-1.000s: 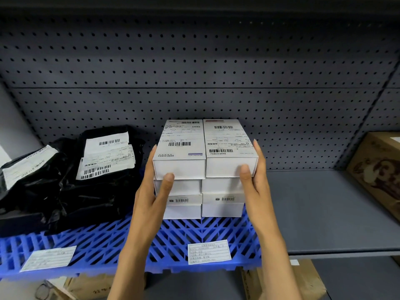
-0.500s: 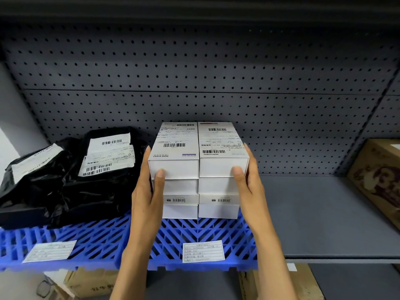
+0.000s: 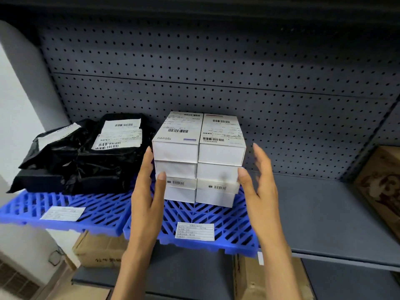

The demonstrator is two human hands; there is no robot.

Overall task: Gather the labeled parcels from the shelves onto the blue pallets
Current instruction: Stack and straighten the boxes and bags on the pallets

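The left hand [image 3: 149,191] lay with straight fingers against the stacked white boxes [image 3: 198,161] on the blue pallet [image 3: 207,221]; the right hand [image 3: 258,182], fingers spread, stood just beside them.

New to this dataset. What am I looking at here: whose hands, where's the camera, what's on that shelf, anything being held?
No robot here: a person works with bare hands, filmed by one wide-angle camera on their head, looking forward and down. The left hand lies flat against the left side of a stack of white boxes; the right hand is open just beside its right side, apparently not touching. Nothing is gripped. The stack, two columns bearing barcode labels, stands on a blue pallet on a grey shelf. Black bagged parcels sit on a second blue pallet to the left. A brown carton is at far right.
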